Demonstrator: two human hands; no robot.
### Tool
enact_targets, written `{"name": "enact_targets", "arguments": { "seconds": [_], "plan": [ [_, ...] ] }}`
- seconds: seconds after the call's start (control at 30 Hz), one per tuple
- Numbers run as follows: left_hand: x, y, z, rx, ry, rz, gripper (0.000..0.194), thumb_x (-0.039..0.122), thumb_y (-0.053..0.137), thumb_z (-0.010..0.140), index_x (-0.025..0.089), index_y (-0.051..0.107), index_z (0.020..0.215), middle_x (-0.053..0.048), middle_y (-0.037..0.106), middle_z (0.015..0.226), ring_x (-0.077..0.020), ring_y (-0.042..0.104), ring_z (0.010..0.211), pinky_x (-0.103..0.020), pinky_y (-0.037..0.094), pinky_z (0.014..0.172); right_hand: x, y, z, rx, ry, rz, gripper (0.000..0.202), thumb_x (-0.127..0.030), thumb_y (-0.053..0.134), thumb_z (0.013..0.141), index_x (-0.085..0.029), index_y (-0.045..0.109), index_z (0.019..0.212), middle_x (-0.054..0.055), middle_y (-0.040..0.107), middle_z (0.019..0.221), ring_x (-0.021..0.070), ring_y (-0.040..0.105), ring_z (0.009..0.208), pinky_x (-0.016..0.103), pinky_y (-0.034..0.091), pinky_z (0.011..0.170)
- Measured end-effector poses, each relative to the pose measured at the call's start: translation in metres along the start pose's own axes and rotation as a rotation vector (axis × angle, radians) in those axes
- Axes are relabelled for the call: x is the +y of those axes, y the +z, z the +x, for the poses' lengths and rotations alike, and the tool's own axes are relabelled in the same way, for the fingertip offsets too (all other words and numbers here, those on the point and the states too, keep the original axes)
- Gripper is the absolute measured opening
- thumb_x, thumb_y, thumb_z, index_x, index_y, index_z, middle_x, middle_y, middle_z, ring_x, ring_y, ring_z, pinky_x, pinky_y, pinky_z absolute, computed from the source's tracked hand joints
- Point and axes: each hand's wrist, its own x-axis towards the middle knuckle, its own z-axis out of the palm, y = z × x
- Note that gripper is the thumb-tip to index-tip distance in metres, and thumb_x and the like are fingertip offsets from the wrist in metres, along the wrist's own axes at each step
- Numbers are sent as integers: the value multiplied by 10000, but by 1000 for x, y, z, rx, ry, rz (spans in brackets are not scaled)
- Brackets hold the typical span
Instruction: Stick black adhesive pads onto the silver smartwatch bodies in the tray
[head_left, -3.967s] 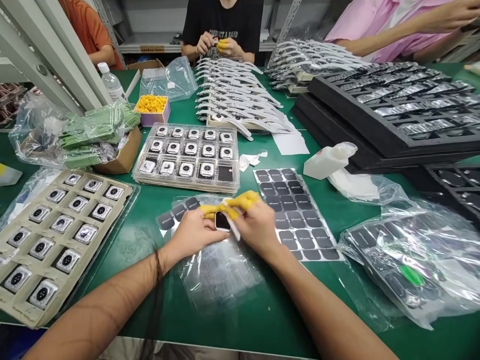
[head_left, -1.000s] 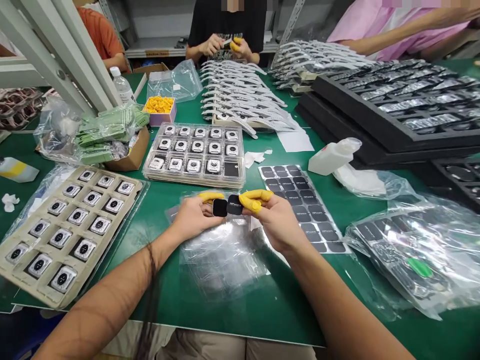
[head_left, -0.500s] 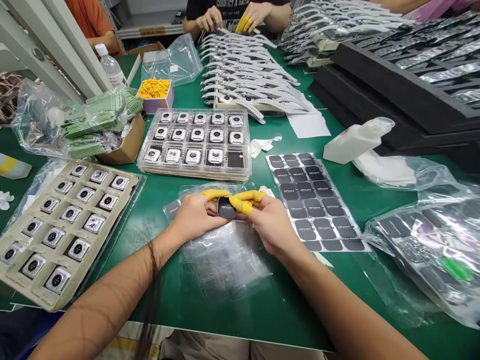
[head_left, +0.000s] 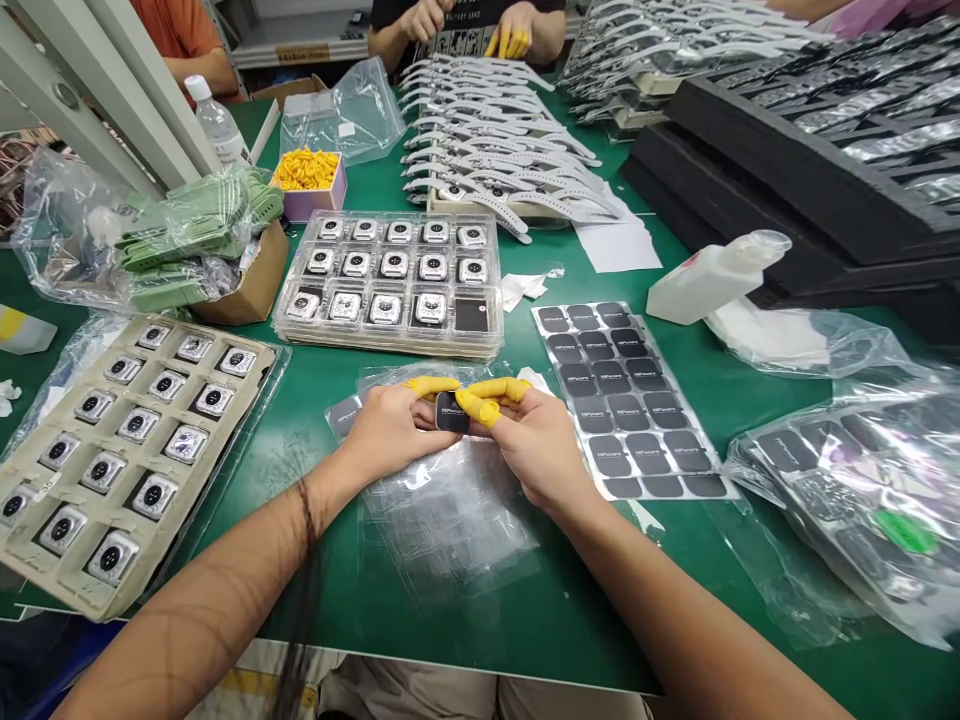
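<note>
Between both hands, at the middle of the table, is a smartwatch body (head_left: 451,412) with its dark, lettered front turned towards me. My left hand (head_left: 394,425) is closed around its left side. From the right, my right hand (head_left: 534,430) grips it too, with yellow finger cots over the thumb and fingers pressing at the upper right edge. Below the hands lie clear plastic film sheets (head_left: 457,530). A sheet of dark square screen stickers (head_left: 626,400) rests just to the right. Another dark sticker (head_left: 345,415) shows partly behind my left hand.
A tray of watch bodies (head_left: 180,500) lies at left; stacked clear trays (head_left: 390,340) stand ahead. Beyond are a box of yellow finger cots (head_left: 307,185) and white watch straps (head_left: 487,140). At right are a plastic bottle (head_left: 712,280), black foam (head_left: 750,190) and a bagged sticker pack (head_left: 862,500). A co-worker sits opposite.
My hands and the watch body stay nearly in place; its dark front has tipped slightly. Across the table, the co-worker's hands have shifted. The view has moved very slightly.
</note>
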Motion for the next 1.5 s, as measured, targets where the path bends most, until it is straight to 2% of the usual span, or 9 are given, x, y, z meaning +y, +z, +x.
{"name": "enact_targets", "arguments": {
  "seconds": [0.2, 0.33, 0.53, 0.8, 0.97, 1.07, 1.2, 1.3, 1.5],
  "plan": [
    [-1, 0, 0, -16, -2, -39, 154, 271, 765, 715, 192, 745, 846, 11, 713, 641, -193, 671, 647, -305, 518, 662, -8, -3, -7, 34, -189, -394, 337, -491, 744, 785, -219, 692, 976, 64, 738, 886, 206, 696, 748, 377, 581, 721],
    [-5, 0, 0, -2, -60, -231, 465, 257, 798, 685, 207, 699, 1137, 0, 735, 742, -207, 696, 720, -295, 538, 651, -21, -10, -10, 213, -410, -706, 437, -510, 688, 830, -230, 637, 1161, 107, 705, 1025, 213, 666, 726, 378, 554, 639],
    [-5, -1, 0, 1, 46, -275, 526, 338, 861, 642, 214, 701, 1127, -36, 694, 877, -174, 652, 736, -291, 537, 675, -6, 2, -4, -42, -207, -371, 448, -550, 714, 793, -236, 638, 1103, 52, 709, 876, 195, 668, 737, 341, 563, 658],
    [-1, -4, -1, 3, 115, 65, 564, 450, 784, 768, 190, 582, 1226, 13, 628, 723, -153, 590, 642, -273, 462, 637, -45, -7, 20, 108, -282, -302, 362, -549, 663, 822, -202, 699, 918, 30, 705, 806, 134, 564, 554, 301, 481, 538],
    [24, 5, -11, -277, 428, 747, 172, 257, 516, 970, 161, 659, 973, -82, 667, 904, -220, 637, 838, -322, 457, 731, -75, -13, 86, 303, -528, -787, 206, -357, 596, 904, -199, 726, 929, 81, 729, 880, 234, 642, 784, 380, 485, 733],
    [43, -4, -13, -322, 386, 879, 219, 215, 465, 977, 161, 677, 996, -90, 683, 914, -219, 651, 791, -316, 452, 663, -75, -7, 106, 153, -513, -1141, 130, -280, 643, 871, -216, 746, 919, 94, 694, 853, 268, 619, 841, 375, 466, 708],
    [61, -43, 18, -140, 320, 832, 273, 323, 497, 970, 213, 702, 1111, -70, 739, 985, -214, 681, 842, -300, 476, 702, -77, -16, 91, 270, -699, -1146, 190, -337, 634, 883, -208, 744, 968, 131, 628, 1101, 294, 560, 1026, 375, 463, 723],
    [68, -73, 65, 80, 228, 1014, 290, 298, 551, 929, 199, 721, 1142, -103, 750, 985, -256, 683, 880, -333, 474, 735, -74, -34, 64, 504, -721, -918, 251, -356, 540, 932, -190, 728, 947, 99, 620, 917, 252, 561, 901, 388, 451, 759],
    [75, -92, 129, -365, 316, 1285, 231, 282, 709, 782, 186, 767, 983, -107, 750, 888, -250, 677, 843, -310, 464, 722, -33, -46, 21, 280, -756, -752, 189, -354, 576, 902, -229, 717, 897, 41, 644, 808, 188, 564, 727, 358, 469, 724]
  ]
}}
